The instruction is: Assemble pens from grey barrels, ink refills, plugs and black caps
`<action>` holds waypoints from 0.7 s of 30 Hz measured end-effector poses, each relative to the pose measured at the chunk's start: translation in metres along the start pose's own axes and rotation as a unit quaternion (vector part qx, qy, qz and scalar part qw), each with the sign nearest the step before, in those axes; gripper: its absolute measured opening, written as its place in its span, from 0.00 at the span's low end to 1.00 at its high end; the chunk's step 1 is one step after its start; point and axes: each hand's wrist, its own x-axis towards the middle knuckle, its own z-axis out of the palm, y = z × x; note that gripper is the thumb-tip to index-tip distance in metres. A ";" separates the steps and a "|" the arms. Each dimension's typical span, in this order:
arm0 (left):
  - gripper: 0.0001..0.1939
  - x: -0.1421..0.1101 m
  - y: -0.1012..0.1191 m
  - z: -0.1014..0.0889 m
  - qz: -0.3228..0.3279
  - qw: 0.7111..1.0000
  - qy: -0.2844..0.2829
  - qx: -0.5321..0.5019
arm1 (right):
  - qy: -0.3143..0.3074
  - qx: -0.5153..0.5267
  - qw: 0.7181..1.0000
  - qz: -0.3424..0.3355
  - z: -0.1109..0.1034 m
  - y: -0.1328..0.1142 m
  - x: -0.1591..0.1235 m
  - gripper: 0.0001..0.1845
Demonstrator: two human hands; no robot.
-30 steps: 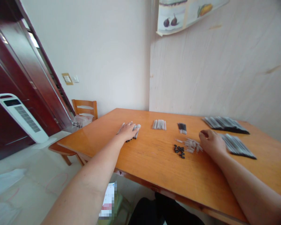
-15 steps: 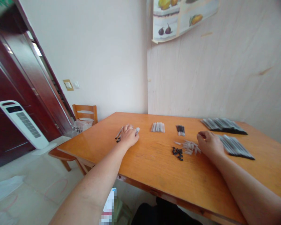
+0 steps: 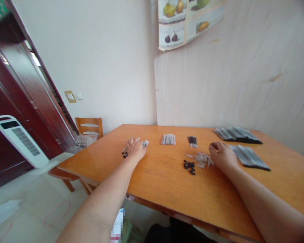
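Observation:
My left hand (image 3: 136, 148) lies palm down at the left of the table, fingers spread over a small group of pens. The black ends (image 3: 124, 154) of the pens show at its left, and clear tubes (image 3: 145, 144) show at its right. What lies under the palm is hidden. My right hand (image 3: 223, 154) rests on its side with the fingers curled in, and nothing shows in it. It is beside a loose pile of short whitish pieces (image 3: 202, 158). Small black caps (image 3: 190, 166) lie left of that pile.
Further back on the wooden table (image 3: 157, 179) are a row of clear tubes (image 3: 168, 139) and a bundle of dark refills (image 3: 192, 141). Two rows of black-ended pens, a near one (image 3: 250, 158) and a far one (image 3: 238, 134), lie at right. A chair (image 3: 89, 126) stands behind left.
The whole view has shifted slightly left and down. My left hand stays over the pens with its fingers slightly moved. My right hand keeps its place and its curl.

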 end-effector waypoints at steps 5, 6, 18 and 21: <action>0.21 0.003 0.002 0.002 0.011 1.000 0.018 -0.006 | 0.000 0.003 1.000 -0.002 -0.001 -0.002 -0.001 0.18; 0.21 0.003 0.002 0.003 0.013 1.000 0.020 -0.007 | -0.001 0.004 1.000 -0.002 -0.001 -0.002 -0.001 0.18; 0.15 0.010 0.018 -0.012 0.007 0.987 0.120 -0.108 | 0.012 0.028 1.000 -0.008 -0.008 -0.011 -0.004 0.18; 0.08 0.019 0.044 -0.018 -0.031 0.957 0.081 -0.278 | 0.014 0.037 0.999 -0.015 -0.010 -0.016 -0.005 0.17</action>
